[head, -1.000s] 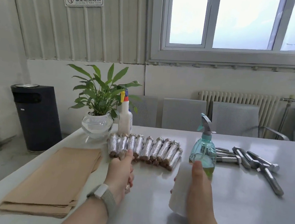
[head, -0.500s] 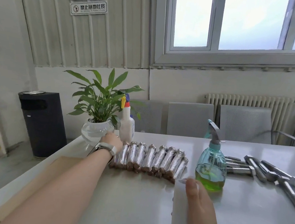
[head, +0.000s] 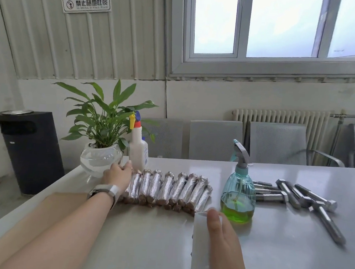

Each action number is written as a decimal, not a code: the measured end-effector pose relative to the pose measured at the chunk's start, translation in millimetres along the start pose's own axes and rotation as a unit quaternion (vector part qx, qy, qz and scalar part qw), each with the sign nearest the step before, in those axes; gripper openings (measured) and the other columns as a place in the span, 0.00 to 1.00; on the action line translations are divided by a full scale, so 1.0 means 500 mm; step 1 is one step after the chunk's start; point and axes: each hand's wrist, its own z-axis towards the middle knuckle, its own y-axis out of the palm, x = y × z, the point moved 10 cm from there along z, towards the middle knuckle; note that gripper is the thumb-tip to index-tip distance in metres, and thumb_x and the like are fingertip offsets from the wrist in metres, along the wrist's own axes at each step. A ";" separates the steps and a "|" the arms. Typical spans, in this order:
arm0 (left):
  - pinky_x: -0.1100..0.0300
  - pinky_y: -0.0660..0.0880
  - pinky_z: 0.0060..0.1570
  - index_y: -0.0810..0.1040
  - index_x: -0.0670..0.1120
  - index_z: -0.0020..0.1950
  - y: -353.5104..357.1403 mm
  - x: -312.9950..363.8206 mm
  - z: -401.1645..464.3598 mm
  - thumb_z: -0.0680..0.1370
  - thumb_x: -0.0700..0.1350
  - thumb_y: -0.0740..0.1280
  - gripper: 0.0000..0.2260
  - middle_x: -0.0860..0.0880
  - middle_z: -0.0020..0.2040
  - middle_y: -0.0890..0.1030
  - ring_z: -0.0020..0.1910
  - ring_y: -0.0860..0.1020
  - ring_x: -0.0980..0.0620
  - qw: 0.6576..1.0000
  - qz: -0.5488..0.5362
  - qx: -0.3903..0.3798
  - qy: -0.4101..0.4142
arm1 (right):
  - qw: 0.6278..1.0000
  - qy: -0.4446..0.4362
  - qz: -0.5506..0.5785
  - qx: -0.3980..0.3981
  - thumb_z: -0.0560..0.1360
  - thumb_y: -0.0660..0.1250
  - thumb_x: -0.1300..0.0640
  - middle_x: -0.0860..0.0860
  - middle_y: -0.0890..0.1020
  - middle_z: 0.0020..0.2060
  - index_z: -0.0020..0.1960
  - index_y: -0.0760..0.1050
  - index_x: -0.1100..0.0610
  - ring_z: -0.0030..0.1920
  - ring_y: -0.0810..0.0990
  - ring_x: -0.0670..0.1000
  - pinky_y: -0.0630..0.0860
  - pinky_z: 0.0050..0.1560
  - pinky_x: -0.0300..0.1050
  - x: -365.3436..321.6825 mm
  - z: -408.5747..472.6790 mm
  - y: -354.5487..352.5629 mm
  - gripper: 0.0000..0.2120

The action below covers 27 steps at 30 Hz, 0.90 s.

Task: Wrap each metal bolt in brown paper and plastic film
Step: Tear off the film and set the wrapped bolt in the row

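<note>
A grey worktop [head: 153, 238] fills the view. At 11 o'clock stands a potted plant [head: 102, 128]; a green spray bottle [head: 238, 194] stands at 2. Wrapped bolts [head: 168, 190] line the centre, bare bolts [head: 295, 196] lie at 3. Left hand [head: 117, 175], grip unclear, rests on the row's left end. Right hand [head: 225, 244] grips a white film roll [head: 200, 246].

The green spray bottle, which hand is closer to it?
The right hand. It holds a white roll just in front of the green spray bottle. The left hand is far off, at the other end of the row of wrapped bolts.
</note>
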 end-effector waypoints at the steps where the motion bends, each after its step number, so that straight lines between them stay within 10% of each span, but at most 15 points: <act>1: 0.52 0.68 0.52 0.73 0.43 0.63 -0.015 -0.005 -0.007 0.81 0.56 0.56 0.20 0.39 0.61 0.76 0.55 0.74 0.40 1.000 -0.021 0.010 -0.007 | 1.000 0.006 0.001 0.003 0.57 0.56 0.19 0.59 0.82 0.37 0.41 0.77 0.42 0.40 0.82 0.60 0.80 0.47 0.63 0.001 -0.001 -0.001 0.31; 6: 0.55 0.67 0.41 0.76 0.44 0.50 -0.110 0.008 -0.129 0.79 0.47 0.61 0.08 0.45 0.44 0.78 0.43 0.74 0.44 0.954 -0.264 0.132 0.053 | 0.998 0.041 0.051 0.027 0.61 0.58 0.21 0.61 0.79 0.39 0.43 0.74 0.53 0.43 0.79 0.66 0.79 0.45 0.63 -0.002 -0.010 -0.018 0.35; 10: 0.60 0.69 0.29 0.79 0.47 0.46 -0.026 0.083 -0.312 0.80 0.45 0.64 0.05 0.53 0.30 0.76 0.31 0.74 0.55 0.916 -0.372 -0.053 0.143 | 0.985 0.106 0.127 0.045 0.68 0.63 0.26 0.52 0.77 0.39 0.50 0.75 0.50 0.40 0.78 0.54 0.79 0.39 0.52 0.016 -0.009 -0.035 0.28; 18: 0.57 0.77 0.51 0.83 0.56 0.53 0.073 0.114 -0.478 0.80 0.48 0.65 0.08 0.62 0.56 0.79 0.56 0.77 0.65 0.908 -0.269 -0.183 0.265 | 0.990 0.059 0.127 0.030 0.71 0.67 0.35 0.55 0.79 0.54 0.60 0.72 0.53 0.55 0.80 0.55 0.76 0.61 0.56 -0.008 0.002 -0.051 0.27; 27: 0.72 0.70 0.37 0.85 0.56 0.49 0.059 0.101 -0.448 0.75 0.46 0.72 0.06 0.63 0.49 0.80 0.46 0.80 0.62 0.906 -0.310 -0.134 0.254 | 0.980 0.071 0.185 0.022 0.70 0.65 0.39 0.56 0.81 0.57 0.63 0.71 0.56 0.56 0.82 0.55 0.80 0.54 0.59 0.011 0.012 -0.046 0.29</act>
